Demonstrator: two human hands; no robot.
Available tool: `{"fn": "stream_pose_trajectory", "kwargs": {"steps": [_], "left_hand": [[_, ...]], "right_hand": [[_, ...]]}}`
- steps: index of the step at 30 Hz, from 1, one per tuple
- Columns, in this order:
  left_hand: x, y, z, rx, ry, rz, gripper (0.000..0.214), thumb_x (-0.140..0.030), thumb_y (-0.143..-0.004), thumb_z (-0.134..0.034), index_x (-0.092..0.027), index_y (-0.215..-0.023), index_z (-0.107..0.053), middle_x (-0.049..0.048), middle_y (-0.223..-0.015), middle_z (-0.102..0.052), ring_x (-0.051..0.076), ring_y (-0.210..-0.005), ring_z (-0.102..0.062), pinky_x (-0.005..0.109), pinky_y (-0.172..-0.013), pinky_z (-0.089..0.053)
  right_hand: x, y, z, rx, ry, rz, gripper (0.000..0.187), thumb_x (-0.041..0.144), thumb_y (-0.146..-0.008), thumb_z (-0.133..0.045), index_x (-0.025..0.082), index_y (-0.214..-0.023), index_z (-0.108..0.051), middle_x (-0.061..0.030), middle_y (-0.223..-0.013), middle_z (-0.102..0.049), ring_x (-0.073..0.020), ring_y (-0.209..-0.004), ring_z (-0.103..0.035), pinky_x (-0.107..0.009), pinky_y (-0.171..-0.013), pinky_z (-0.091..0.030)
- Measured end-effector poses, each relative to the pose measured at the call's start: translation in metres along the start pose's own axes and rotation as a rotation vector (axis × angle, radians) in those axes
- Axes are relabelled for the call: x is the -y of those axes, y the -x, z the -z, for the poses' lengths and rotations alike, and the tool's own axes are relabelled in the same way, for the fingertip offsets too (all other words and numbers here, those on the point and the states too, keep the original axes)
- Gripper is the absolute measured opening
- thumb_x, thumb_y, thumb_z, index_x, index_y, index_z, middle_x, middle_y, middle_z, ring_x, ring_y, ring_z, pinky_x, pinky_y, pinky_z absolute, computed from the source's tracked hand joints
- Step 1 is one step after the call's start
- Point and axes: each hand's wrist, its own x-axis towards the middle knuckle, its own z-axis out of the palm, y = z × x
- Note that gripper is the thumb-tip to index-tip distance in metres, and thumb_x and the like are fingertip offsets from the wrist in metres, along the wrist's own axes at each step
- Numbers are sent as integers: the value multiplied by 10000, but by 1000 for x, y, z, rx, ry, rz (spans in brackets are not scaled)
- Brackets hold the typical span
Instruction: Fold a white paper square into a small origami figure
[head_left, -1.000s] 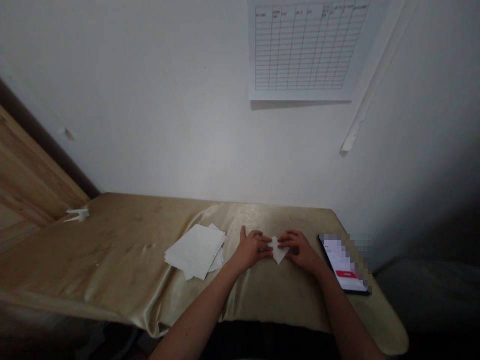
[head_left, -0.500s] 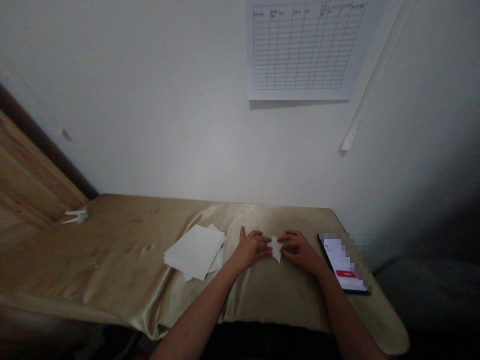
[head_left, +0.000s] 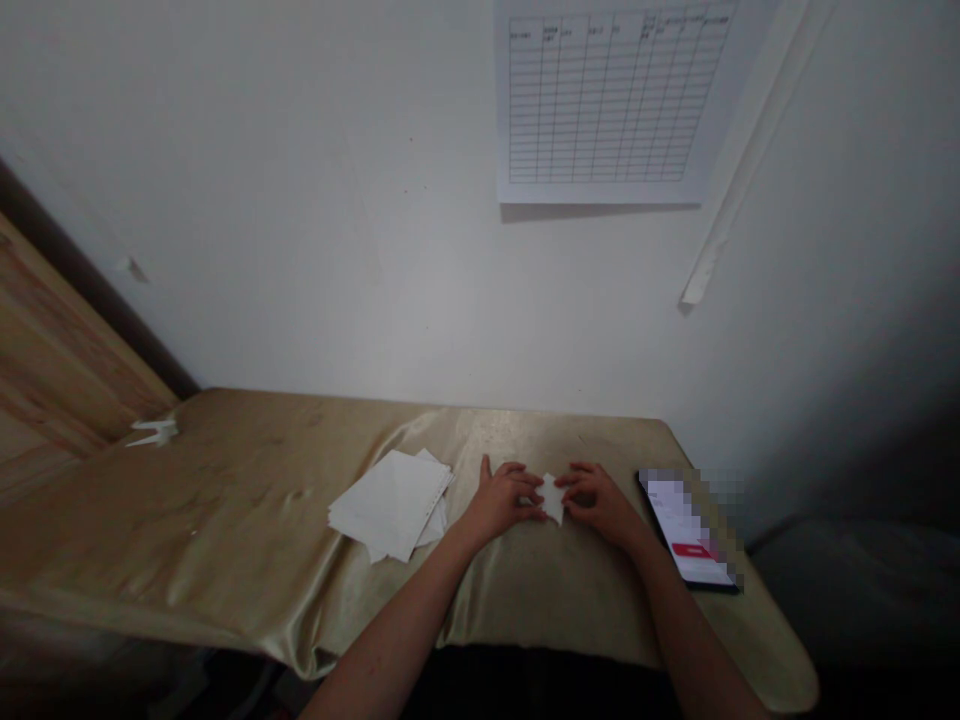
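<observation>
A small folded piece of white paper (head_left: 553,499) lies on the gold tablecloth between my two hands. My left hand (head_left: 504,500) has its fingers closed on the paper's left edge, with the thumb raised away from it. On the other side my right hand (head_left: 598,499) pinches the right edge between thumb and fingertips. The fingers cover parts of both edges, so the exact folds cannot be made out. Left of my left hand rests a loose stack of white paper sheets (head_left: 394,500), some with torn, perforated edges.
A phone (head_left: 686,535) with a lit screen lies right of my right hand. White paper scraps (head_left: 155,432) sit at the table's far left, by a wooden panel (head_left: 45,350). A printed chart (head_left: 600,110) hangs on the wall behind the gold-covered table (head_left: 247,480).
The small paper's outline has changed slightly between my fingers, its lower tip looking shorter. Both hands stay in nearly the same place.
</observation>
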Motion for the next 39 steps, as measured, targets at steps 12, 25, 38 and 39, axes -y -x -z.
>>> {"fn": "stream_pose_trajectory", "kwargs": {"steps": [12,25,38,39], "left_hand": [[-7,1,-1,-61,-5,-4,263,-541,-790,-725,-310,-915,-744,-11,-1247,-693,288,-1295,-467,680,-1120,99],[-19,3,-10,-121,-51,-27,156,-431,-830,-704,-331,-938,-755,6,-1218,-674,319,-1353,-390,670,-1147,27],[-17,2,-11,-26,-11,0,136,-435,-793,-759,-382,-917,-774,-6,-1359,-581,349,-1401,-311,689,-1137,-50],[-17,2,-11,-21,-10,0,136,-426,-790,-763,-379,-917,-772,-6,-1360,-580,352,-1402,-308,694,-1134,-44]], "right_hand": [[4,-1,2,19,-36,-61,92,260,-801,-668,264,-825,-756,-47,-1137,-715,-255,-1315,-444,-495,-1118,-344],[4,1,0,-15,-42,-68,80,231,-792,-670,266,-795,-742,-54,-1130,-708,-259,-1309,-461,-491,-1121,-361],[4,-1,0,-11,-34,-66,73,238,-786,-679,264,-787,-747,-50,-1119,-715,-259,-1281,-476,-492,-1098,-376],[4,-1,0,-11,-34,-66,74,237,-786,-678,264,-785,-748,-51,-1117,-715,-259,-1281,-476,-491,-1097,-375]]}}
